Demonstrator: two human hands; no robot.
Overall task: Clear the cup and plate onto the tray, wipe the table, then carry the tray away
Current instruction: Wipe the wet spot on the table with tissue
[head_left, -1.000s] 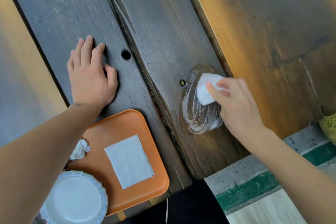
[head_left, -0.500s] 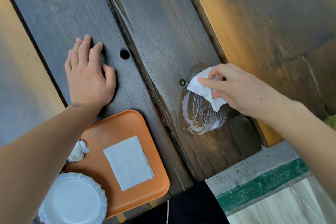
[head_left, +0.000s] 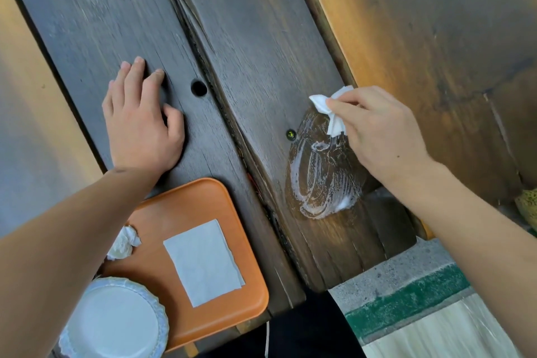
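My right hand (head_left: 383, 136) pinches a crumpled white tissue (head_left: 334, 113) between thumb and fingers (head_left: 338, 104), closed tight on it, at the far end of a wet, whitish smear (head_left: 322, 177) on the dark wooden counter (head_left: 261, 38). The tissue touches the wood just at the smear's upper edge, beside a small round screw head (head_left: 291, 134). The smear runs in streaked loops toward me and ends in a thicker white blob near the plank's edge.

My left hand (head_left: 142, 128) lies flat on the neighbouring plank, palm down, fingers spread a little and holding nothing. A round hole (head_left: 198, 88) in the wood sits just to its right, and a long crack between planks runs between my two hands.

Nearer to me, the orange tray (head_left: 191, 203) rests on the counter's near edge, just below my left wrist. On it lies a flat white napkin (head_left: 205, 261), a crumpled tissue wad (head_left: 123, 244) partly hidden by my forearm, and the white plate (head_left: 116, 320) with its scalloped rim at the tray's near left corner, hanging past the tray's edge. I cannot see the cup.

Beyond the counter's end on my right lies a grey concrete ledge with a green stripe (head_left: 406, 305).
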